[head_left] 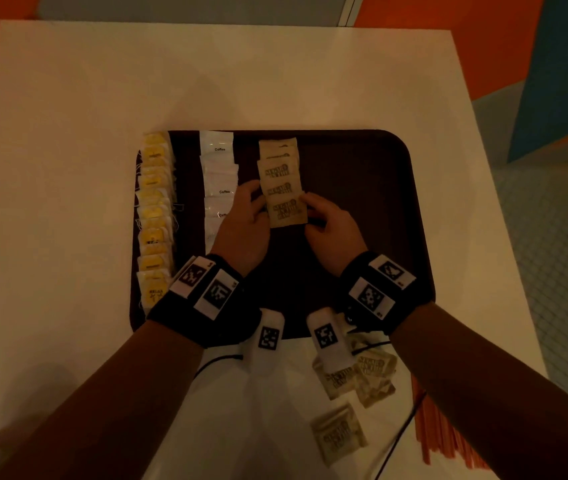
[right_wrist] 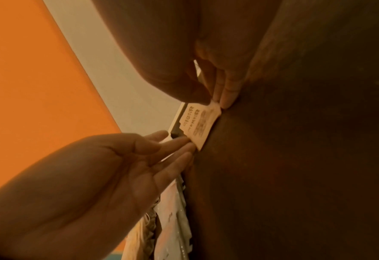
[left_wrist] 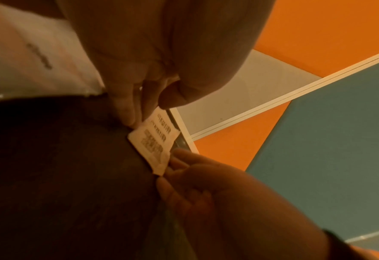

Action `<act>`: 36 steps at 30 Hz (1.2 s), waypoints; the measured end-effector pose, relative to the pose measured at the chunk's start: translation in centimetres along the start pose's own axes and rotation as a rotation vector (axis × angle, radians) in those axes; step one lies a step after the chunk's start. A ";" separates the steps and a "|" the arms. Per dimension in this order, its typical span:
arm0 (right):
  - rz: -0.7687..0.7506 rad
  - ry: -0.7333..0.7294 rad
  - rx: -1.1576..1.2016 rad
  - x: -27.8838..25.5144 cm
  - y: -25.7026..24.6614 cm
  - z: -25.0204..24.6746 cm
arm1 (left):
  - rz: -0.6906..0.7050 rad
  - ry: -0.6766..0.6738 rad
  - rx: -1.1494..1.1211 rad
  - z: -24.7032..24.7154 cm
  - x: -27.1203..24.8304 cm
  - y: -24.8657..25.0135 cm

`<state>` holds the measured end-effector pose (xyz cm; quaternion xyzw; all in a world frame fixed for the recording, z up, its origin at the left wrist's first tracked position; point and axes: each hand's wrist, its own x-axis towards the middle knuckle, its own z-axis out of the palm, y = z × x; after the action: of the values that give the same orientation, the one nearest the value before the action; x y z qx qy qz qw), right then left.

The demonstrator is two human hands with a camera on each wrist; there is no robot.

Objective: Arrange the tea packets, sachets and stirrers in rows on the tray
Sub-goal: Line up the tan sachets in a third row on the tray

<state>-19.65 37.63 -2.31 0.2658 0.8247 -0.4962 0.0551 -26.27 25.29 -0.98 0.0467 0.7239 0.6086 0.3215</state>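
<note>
A dark brown tray (head_left: pixel 362 188) lies on the white table. It holds a column of yellow tea packets (head_left: pixel 154 216) at its left edge, then white coffee sachets (head_left: pixel 218 174), then brown printed sachets (head_left: pixel 277 168). Both hands meet at the nearest brown sachet (head_left: pixel 287 211) (left_wrist: pixel 155 142) (right_wrist: pixel 198 126), which lies low over the tray. My right hand (head_left: pixel 310 211) (right_wrist: pixel 212 100) pinches its right corner between thumb and fingers. My left hand (head_left: pixel 258 202) (right_wrist: pixel 179 142) touches its left edge with straight fingers.
Several loose brown sachets (head_left: pixel 355 375) lie on the table in front of the tray, under my right wrist. A bundle of orange stirrers (head_left: pixel 442 427) sits at the front right, beside a black cable (head_left: pixel 396 441). The tray's right half is bare.
</note>
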 end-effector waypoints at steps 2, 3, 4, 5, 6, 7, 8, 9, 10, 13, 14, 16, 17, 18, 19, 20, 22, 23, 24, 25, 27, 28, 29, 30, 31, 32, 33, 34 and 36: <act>0.016 0.002 0.032 -0.1 -0.2 0.1 | 0.020 -0.005 -0.002 0.3 0.1 0.1; 0.026 0.003 0.030 -0.1 -0.3 0.1 | 0.024 0.000 0.005 0.3 0.2 0.1; 0.035 0.000 0.024 -0.1 -0.4 0.0 | 0.029 0.006 0.018 0.3 0.3 0.2; 0.041 -0.007 0.023 -0.2 -0.5 -0.1 | 0.036 0.016 0.037 0.2 0.5 0.2; 0.047 -0.016 0.025 -0.3 -0.6 -0.1 | 0.045 0.021 0.058 0.2 0.7 0.2; 0.049 -0.024 0.025 -0.4 -0.7 -0.2 | 0.051 0.020 0.078 0.1 0.8 0.2; 0.050 -0.027 0.020 -0.4 -0.9 -0.3 | 0.052 0.020 0.101 -0.1 1.0 0.2; 0.048 -0.028 0.014 -0.5 -1.0 -0.4 | 0.048 0.022 0.122 -0.2 1.2 0.2; 0.044 -0.028 0.010 -0.6 -1.2 -0.5 | 0.038 0.025 0.134 -0.4 1.4 0.1; 0.017 -0.042 0.030 -1.0 -1.8 -0.9 | 0.002 0.023 0.135 -0.6 1.6 0.1; 0.010 -0.045 0.038 -1.1 -2.0 -1.0 | -0.006 0.023 0.127 -0.6 1.6 0.1; 0.010 -0.051 0.041 -1.2 -2.3 -1.1 | -0.020 0.020 0.114 -0.6 1.6 0.3; 0.011 -0.052 0.037 -1.2 -2.4 -1.2 | -0.027 0.017 0.115 -0.6 1.6 0.3; 0.010 -0.051 0.029 -1.2 -2.4 -1.2 | -0.030 0.019 0.119 -0.6 1.6 0.3; 0.008 -0.049 0.020 -1.2 -2.3 -1.3 | -0.027 0.023 0.122 -0.6 1.6 0.2; 0.005 -0.048 0.012 -1.2 -2.3 -1.4 | -0.022 0.029 0.121 -0.6 1.6 0.2; 0.009 -0.048 -0.006 -1.2 -2.0 -1.4 | -0.024 0.039 0.109 -0.6 1.4 0.1; 0.019 -0.051 -0.012 -1.2 -1.9 -1.3 | -0.027 0.041 0.099 -0.5 1.2 0.1; 0.029 -0.055 -0.011 -1.1 -1.7 -1.1 | -0.027 0.038 0.080 -0.4 1.0 0.0; 0.036 -0.056 -0.006 -1.0 -1.6 -0.9 | -0.027 0.033 0.052 -0.2 0.7 0.0; 0.040 -0.049 0.001 -0.8 -1.5 -0.6 | -0.018 0.035 0.016 0.0 0.4 -0.1; 0.042 -0.043 0.004 -0.8 -1.5 -0.6 | -0.010 0.042 0.028 0.1 0.3 0.0; 0.043 -0.040 0.011 -0.7 -1.5 -0.6 | 0.000 0.046 0.043 0.1 0.2 -0.1; 0.045 -0.042 0.017 -0.7 -1.5 -0.5 | 0.004 0.048 0.050 0.0 0.2 -0.2; 0.049 -0.047 0.018 -0.7 -1.5 -0.6 | 0.000 0.046 0.046 0.0 0.3 -0.3; 0.053 -0.050 0.016 -0.8 -1.6 -0.6 | -0.006 0.048 0.042 0.0 0.3 -0.3; 0.061 -0.049 0.018 -0.8 -1.6 -0.6 | -0.011 0.049 0.044 -0.1 0.3 -0.3; 0.066 -0.044 0.026 -0.9 -1.6 -0.6 | -0.012 0.049 0.048 -0.1 0.4 -0.2; 0.070 -0.026 0.059 -0.9 -1.6 -0.6 | -0.004 0.041 0.046 -0.1 0.5 -0.2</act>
<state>-19.59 37.21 -0.40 0.2895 0.7991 -0.5215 0.0751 -26.68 25.35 -1.32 0.0402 0.7441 0.5922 0.3067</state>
